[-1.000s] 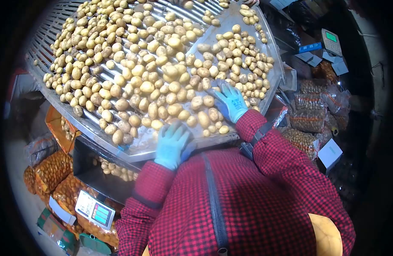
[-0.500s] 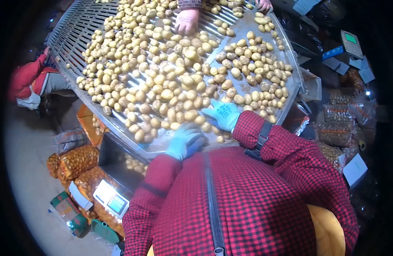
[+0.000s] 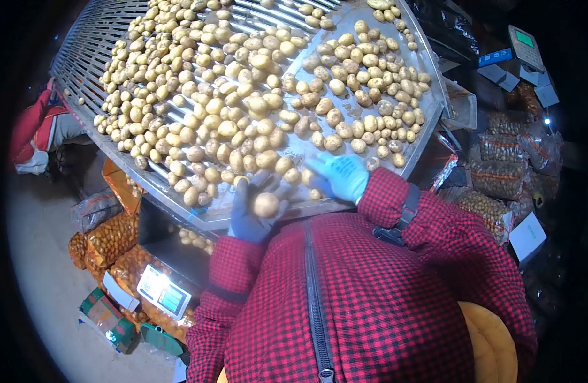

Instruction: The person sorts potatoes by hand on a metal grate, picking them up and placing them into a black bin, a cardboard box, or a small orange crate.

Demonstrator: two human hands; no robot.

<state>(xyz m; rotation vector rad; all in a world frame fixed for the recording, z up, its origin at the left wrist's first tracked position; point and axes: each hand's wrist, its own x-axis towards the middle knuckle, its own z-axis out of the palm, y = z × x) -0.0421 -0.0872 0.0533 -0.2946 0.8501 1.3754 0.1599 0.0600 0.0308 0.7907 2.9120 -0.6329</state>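
Many pale yellow potatoes (image 3: 212, 121) lie spread over a metal sorting table (image 3: 287, 209). At the near edge, my left hand (image 3: 246, 214) in a blue-grey glove is turned palm up, with a single potato (image 3: 266, 205) held in its curled fingers. To its right, my right hand (image 3: 345, 177) in a light blue glove reaches leftward over the bare metal. Its fingers are stretched out and somewhat blurred, close to a few potatoes, with nothing seen in its grasp.
Slatted bars (image 3: 102, 51) form the table's far left part. Filled net sacks (image 3: 112, 241) and a digital scale display (image 3: 164, 292) are at lower left. More potato sacks (image 3: 498, 177) stand at right, below a keypad device (image 3: 526, 48). Another person's red sleeve (image 3: 35, 127) shows at left.
My left hand has turned palm up and now holds a potato. My right hand has shifted slightly right. The other person's pink-gloved hands at the top have left view.
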